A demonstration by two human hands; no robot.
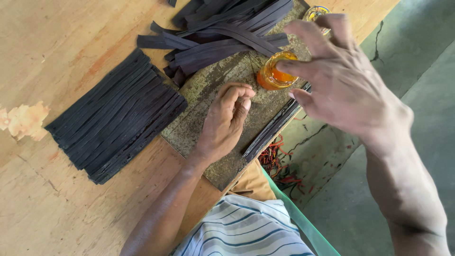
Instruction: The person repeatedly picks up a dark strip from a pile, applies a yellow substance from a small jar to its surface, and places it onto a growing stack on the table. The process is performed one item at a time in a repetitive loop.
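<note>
The glue jar (276, 72) stands open on the stained board (204, 95) near the table's right edge, the right hand (339, 80) spread wide just above it. The left hand (225, 121) rests curled on the board, holding nothing visible. One strip stack (118, 116) lies neat, another pile (222, 33) loose, apparently unworked.

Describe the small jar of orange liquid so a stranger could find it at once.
Start at the wooden table and find the worn grey slab on its edge. The jar stands on the slab's far side, under the right hand. It is the only orange, see-through thing among black strips.
</note>
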